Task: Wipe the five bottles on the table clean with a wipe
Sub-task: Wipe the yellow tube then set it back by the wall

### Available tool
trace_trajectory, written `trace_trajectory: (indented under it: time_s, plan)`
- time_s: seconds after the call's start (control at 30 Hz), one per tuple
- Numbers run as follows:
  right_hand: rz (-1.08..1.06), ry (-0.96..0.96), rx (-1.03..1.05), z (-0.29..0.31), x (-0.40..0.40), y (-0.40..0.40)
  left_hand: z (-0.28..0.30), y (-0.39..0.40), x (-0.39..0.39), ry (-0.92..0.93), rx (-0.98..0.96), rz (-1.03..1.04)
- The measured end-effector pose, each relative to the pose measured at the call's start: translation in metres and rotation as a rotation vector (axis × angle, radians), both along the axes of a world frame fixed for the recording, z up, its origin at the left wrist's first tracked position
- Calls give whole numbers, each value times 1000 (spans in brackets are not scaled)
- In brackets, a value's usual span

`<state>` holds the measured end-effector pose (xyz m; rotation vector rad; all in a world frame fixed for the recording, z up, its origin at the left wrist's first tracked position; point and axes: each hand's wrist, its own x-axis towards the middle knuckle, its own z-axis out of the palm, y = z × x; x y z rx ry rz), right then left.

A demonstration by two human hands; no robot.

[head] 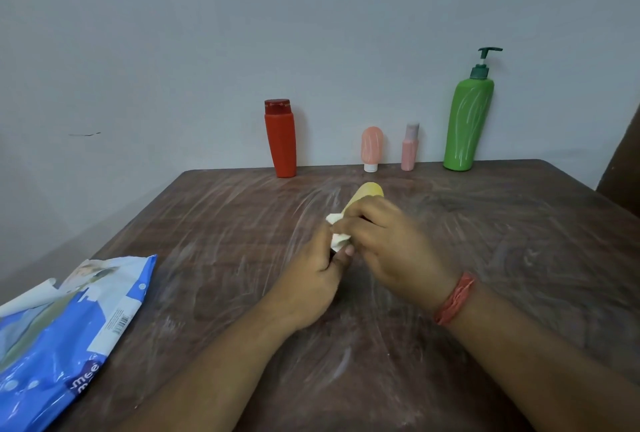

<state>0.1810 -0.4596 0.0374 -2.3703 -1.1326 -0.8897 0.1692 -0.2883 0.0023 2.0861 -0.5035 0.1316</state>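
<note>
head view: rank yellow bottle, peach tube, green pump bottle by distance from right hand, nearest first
1. Yellow bottle: held in the right hand.
2. Peach tube: table's far edge, straight ahead.
3. Green pump bottle: far right, by the wall.

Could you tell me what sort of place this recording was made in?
Probably a plain room at home: a dark wooden table smeared with pale streaks stands against a bare painted wall, with toiletry bottles such as a green pump bottle and a blue wipes pack.

yellow bottle (367, 193) tilted w/ white wipe (337, 232), 4 bottles upright at back
</note>
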Motion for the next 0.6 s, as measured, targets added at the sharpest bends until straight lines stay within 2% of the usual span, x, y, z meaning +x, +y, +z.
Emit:
trace_trajectory:
  time_s: [0.07, 0.23, 0.43, 0.53, 0.6]
  plan:
    - [-46, -24, -24, 4, 3, -6, 0, 0, 0, -5, 24, 21]
    - [-314, 23, 207, 14, 11, -28, -2, -11, -2, -36, 115, 8]
    - [16, -14, -15, 4, -2, 2, -2, -2, 1, -10, -61, 1]
    - [-15, -62, 65, 6, 6, -6, 0, -3, -1, -11, -57, 12]
    - [-95, -77, 203, 7, 11, -17, 1, -6, -2, -8, -24, 25]
